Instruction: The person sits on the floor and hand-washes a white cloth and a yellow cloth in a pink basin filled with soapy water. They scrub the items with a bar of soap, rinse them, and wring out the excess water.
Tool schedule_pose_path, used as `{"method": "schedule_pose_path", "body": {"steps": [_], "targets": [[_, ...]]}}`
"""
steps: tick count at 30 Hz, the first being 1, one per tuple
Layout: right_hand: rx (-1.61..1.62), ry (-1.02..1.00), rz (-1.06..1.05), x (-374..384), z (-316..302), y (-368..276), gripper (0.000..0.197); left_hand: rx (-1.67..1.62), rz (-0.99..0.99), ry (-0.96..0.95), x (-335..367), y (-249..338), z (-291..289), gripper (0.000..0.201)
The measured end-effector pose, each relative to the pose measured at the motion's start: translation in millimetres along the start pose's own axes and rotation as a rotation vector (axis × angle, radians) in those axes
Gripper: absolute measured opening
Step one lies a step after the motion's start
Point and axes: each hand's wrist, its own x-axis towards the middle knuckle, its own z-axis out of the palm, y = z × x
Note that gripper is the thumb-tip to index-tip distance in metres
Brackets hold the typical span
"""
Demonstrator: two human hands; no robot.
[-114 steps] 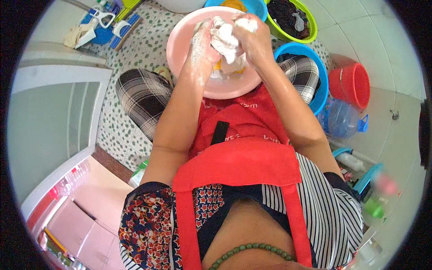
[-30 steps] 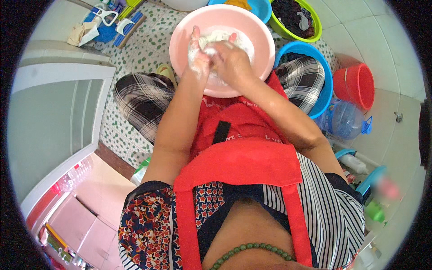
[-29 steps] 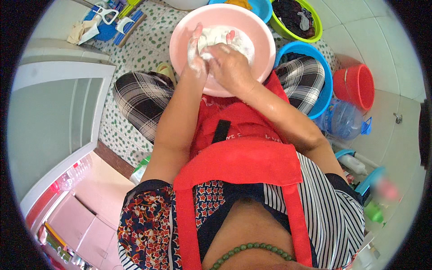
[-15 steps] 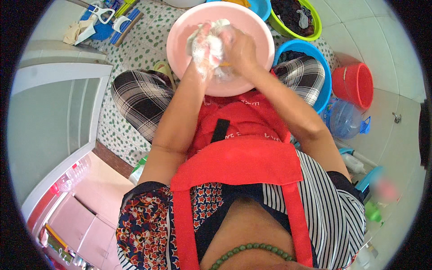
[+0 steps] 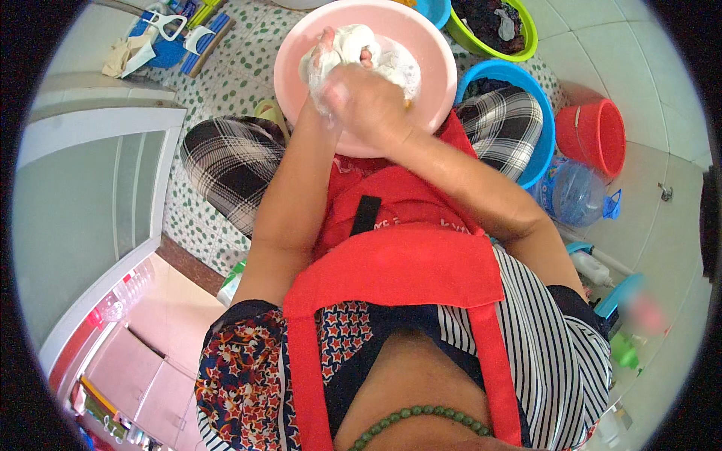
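A white soapy cloth is bunched in a pale pink basin in front of me. My left hand grips part of it, with foam over the wrist and fingertips poking out of the folds. My right hand is closed and pressed across the left wrist, on the cloth's near soapy end. Motion blurs its fingers, and its back hides what lies beneath. Beside that hand, a small yellowish thing shows in the basin, too little of it to name. Suds float in the water.
A blue tub stands right of the basin, with a green basin of dark clothes beyond. Further right are a red bucket and a clear water jug. Brushes lie far left, near a glazed door.
My right hand has moved toward me and left, from beside the cloth to over the left wrist. More of the cloth now shows beyond the hands.
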Motion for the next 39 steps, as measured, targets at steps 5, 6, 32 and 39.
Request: {"method": "schedule_pose_path", "body": {"steps": [5, 6, 32, 39], "targets": [[0.050, 0.003, 0.511, 26.8, 12.9, 73.2, 0.029, 0.038, 0.091, -0.083, -12.0, -18.1, 19.8, 0.024], [0.162, 0.275, 0.377, 28.3, 21.1, 109.6, 0.032, 0.061, 0.150, -0.173, -31.1, -21.9, 29.7, 0.024], [-0.072, -0.070, -0.127, -11.5, -15.8, -5.1, 0.021, 0.047, 0.159, -0.508, -36.4, -16.2, -11.4, 0.038], [-0.113, 0.066, 0.331, 35.5, 2.8, 86.7, 0.031, -0.051, 0.110, -0.734, -44.0, -29.8, -9.5, 0.031]]}}
